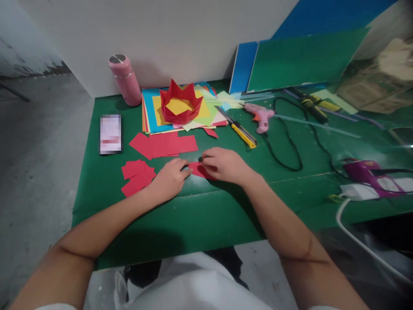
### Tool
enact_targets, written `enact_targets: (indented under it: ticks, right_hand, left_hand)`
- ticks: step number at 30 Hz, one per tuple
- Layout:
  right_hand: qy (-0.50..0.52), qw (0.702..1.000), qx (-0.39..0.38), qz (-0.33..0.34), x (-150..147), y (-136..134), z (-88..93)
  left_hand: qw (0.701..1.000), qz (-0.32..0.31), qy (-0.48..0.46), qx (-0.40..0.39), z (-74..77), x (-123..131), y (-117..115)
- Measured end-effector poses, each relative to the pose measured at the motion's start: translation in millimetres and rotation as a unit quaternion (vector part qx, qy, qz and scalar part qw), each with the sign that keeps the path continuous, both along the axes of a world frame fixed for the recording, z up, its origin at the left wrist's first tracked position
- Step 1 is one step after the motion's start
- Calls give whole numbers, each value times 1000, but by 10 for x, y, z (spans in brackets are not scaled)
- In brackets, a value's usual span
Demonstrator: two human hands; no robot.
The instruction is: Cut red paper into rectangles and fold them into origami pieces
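Observation:
A small red paper piece (197, 169) lies on the green table between my hands. My left hand (171, 177) pinches its left end between thumb and fingers. My right hand (225, 165) is closed over its right end and hides that part. Loose red paper pieces (164, 144) lie behind my left hand, and smaller red pieces (137, 174) are to its left. Farther back, a pointed red paper ring (182, 115) rests on a stack of coloured sheets (149, 113).
A pink bottle (126, 82) and a blurred-out flat object (110, 134) are at the left. Right of the stack are a yellow cutter (243, 135), a pink glue gun (262, 116) with its black cable, and a purple power strip (363, 172). Boards (300, 60) lean at the back.

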State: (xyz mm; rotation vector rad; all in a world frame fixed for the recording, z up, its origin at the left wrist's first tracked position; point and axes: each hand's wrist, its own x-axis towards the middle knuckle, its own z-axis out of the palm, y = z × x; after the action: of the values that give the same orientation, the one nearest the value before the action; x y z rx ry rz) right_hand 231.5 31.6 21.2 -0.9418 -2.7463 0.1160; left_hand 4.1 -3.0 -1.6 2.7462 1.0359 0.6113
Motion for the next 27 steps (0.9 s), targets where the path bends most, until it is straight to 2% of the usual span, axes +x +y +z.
enact_targets:
  ticks: [8,13,21,27]
  right_hand:
    - [9,1000,-5,9,79,48,39]
    - [8,1000,11,-7,138,84,41]
    - [-16,998,54,41,-28,18,-98]
    - [2,1000,6,30,-91,-16,-91]
  left_hand:
    - [1000,2,4,8,34,6,-14]
    - [1000,0,5,12,29,5,-11]
    - [1000,11,9,18,35,29,-14]
    - [999,27,17,17,22,53,-15]
